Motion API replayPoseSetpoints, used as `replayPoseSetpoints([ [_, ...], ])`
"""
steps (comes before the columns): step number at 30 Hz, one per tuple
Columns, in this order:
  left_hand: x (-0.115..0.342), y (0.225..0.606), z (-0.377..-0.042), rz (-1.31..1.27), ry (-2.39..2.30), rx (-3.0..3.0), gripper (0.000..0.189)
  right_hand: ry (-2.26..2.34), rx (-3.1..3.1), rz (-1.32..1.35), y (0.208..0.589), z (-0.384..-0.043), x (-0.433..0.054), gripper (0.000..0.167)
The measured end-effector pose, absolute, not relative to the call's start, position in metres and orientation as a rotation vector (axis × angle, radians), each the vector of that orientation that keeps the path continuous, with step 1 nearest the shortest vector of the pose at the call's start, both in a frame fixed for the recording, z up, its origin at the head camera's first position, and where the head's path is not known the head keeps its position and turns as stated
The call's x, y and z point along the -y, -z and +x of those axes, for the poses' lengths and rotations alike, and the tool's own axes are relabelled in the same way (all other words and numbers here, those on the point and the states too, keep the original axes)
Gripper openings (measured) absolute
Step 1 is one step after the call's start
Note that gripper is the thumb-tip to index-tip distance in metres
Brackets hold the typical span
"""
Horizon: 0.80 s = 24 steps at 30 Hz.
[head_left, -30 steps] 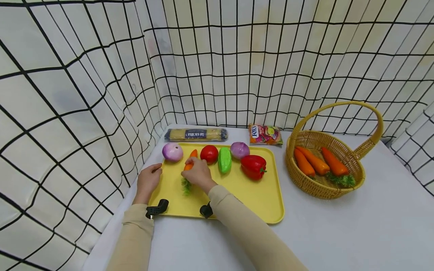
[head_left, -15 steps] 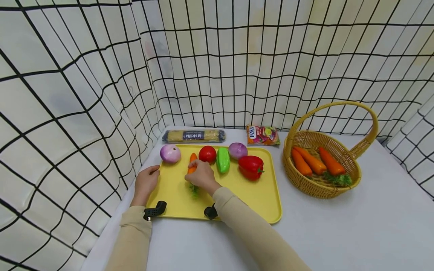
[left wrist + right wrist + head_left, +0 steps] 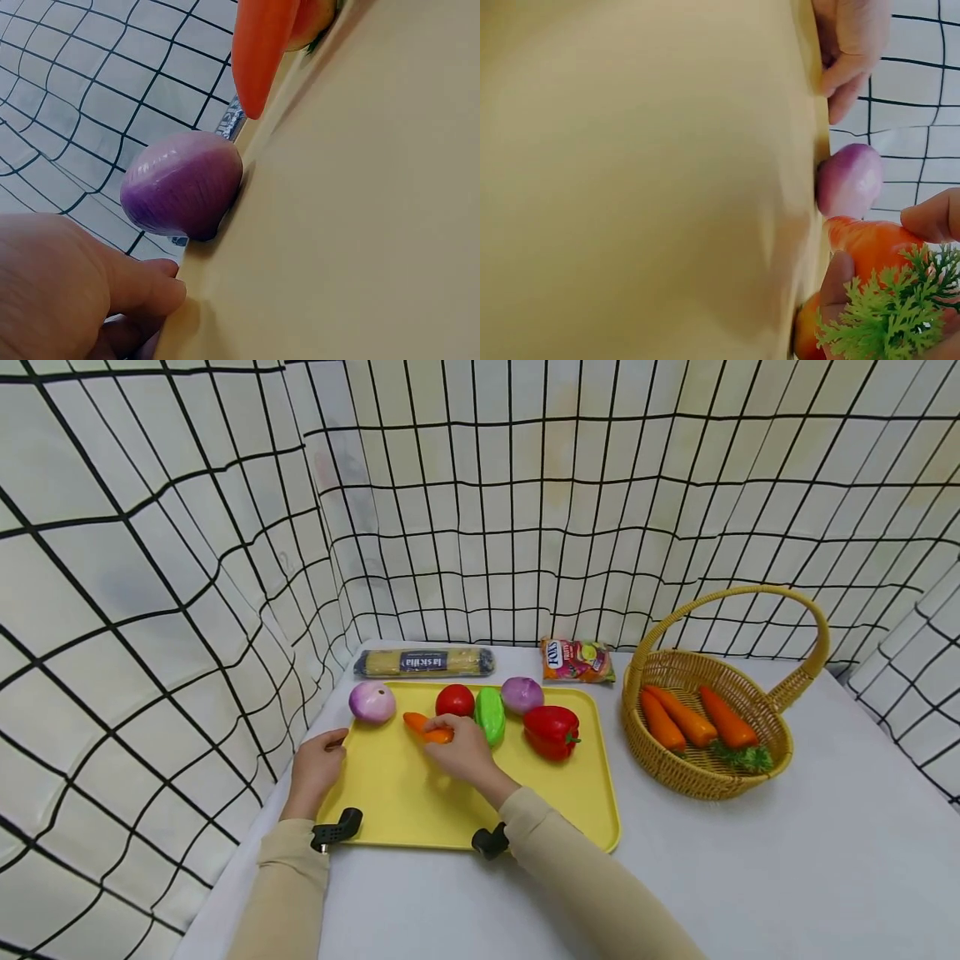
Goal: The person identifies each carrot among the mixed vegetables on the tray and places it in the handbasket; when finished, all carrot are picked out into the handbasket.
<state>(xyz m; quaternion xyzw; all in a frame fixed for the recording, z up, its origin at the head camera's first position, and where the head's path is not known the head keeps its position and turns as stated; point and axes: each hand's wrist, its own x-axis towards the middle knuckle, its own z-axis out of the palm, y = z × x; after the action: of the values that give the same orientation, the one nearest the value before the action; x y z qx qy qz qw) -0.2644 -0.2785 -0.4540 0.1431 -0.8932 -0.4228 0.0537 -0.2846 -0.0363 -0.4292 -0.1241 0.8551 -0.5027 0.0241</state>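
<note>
My right hand pinches an orange carrot between thumb and fingers, over the back half of the yellow tray. In the head view its tip points left; the leafy green top shows close up in the right wrist view. With thumb and fingers, my left hand grips the tray's left rim. Just beyond that hand sits a purple-and-white onion in the tray's back left corner. Along the back of the tray lie a red tomato, a green cucumber-like vegetable, a purple onion and a red bell pepper.
On the right, a wicker basket with a tall handle holds 3 carrots. Behind the tray lie a pack of spaghetti and a colourful candy bag. Black netting over white sheets encloses the back and sides.
My right hand has lifted the carrot and moved right, turning it from nearly upright in the view to slanting with its tip to the left. The left hand stays on the rim.
</note>
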Motion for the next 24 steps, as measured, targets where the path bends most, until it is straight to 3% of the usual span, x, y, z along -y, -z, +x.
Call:
replayPoseSetpoints([
  [10,0.277,0.453,-0.264,0.501,1.314,2.678,0.044,1.845,-2.598,-0.408,0.425,-0.269,0.000,0.026],
  [24,0.271,0.455,-0.264,0.510,1.307,2.642,0.043,1.926,-2.671,-0.782,0.414,-0.248,-0.079,0.030],
])
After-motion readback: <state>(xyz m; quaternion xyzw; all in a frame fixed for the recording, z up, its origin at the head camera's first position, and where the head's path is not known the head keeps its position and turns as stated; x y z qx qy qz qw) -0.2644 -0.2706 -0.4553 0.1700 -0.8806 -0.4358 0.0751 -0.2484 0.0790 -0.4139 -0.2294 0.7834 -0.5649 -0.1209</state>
